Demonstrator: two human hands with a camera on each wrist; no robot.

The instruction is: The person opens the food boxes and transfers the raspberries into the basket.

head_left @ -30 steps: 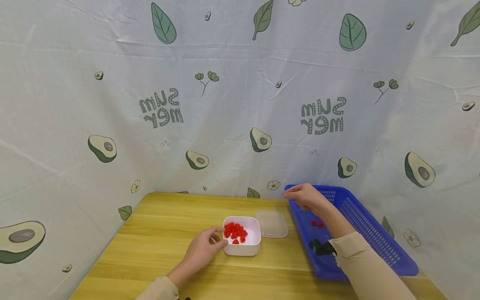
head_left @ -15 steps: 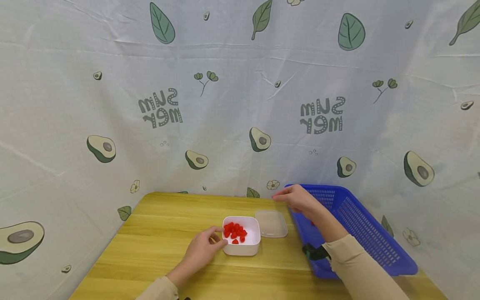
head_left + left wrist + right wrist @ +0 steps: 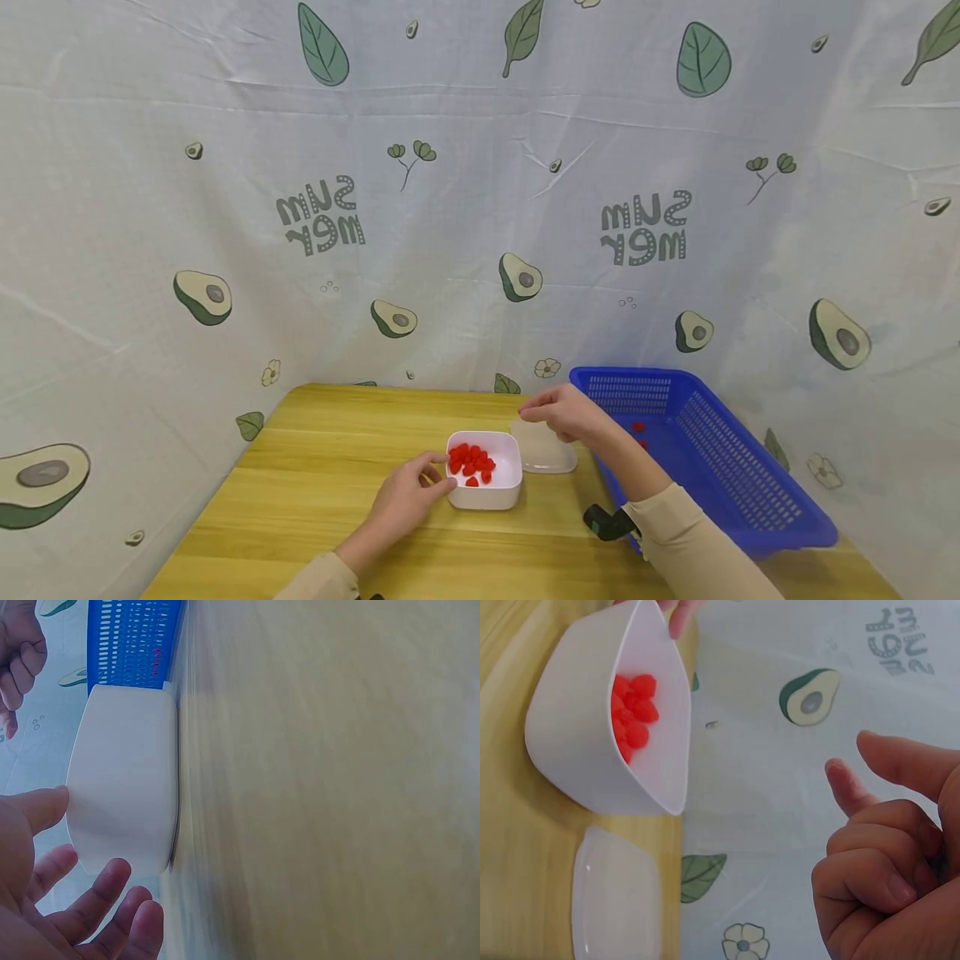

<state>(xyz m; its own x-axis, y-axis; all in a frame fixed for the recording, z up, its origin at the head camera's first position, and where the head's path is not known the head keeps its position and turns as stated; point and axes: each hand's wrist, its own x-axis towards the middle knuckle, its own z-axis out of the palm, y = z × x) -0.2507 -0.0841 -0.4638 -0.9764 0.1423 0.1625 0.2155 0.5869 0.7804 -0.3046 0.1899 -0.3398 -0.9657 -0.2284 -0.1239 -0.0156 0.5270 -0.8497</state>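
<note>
A white square box (image 3: 487,497) holds several small red pieces (image 3: 470,458). My left hand (image 3: 405,493) touches its left side with thumb and index fingertips at the rim; the other fingers (image 3: 112,876) spread loosely. Up and to the right, my right hand (image 3: 564,412) hovers above a translucent lid (image 3: 546,450). Its thumb and index finger (image 3: 845,786) are brought toward each other while the remaining fingers curl into the palm. A trace of red shows at those fingertips, apparently a small red piece, mostly hidden.
A blue plastic basket (image 3: 750,467) stands to the right, with a few red pieces (image 3: 639,427) on its floor. The lid lies beside the box on the wooden table (image 3: 300,500). A printed curtain (image 3: 450,208) hangs behind and at both sides.
My right hand has moved left and slightly down, from over the basket's far left edge to over the lid. The left hand and the box stay in place.
</note>
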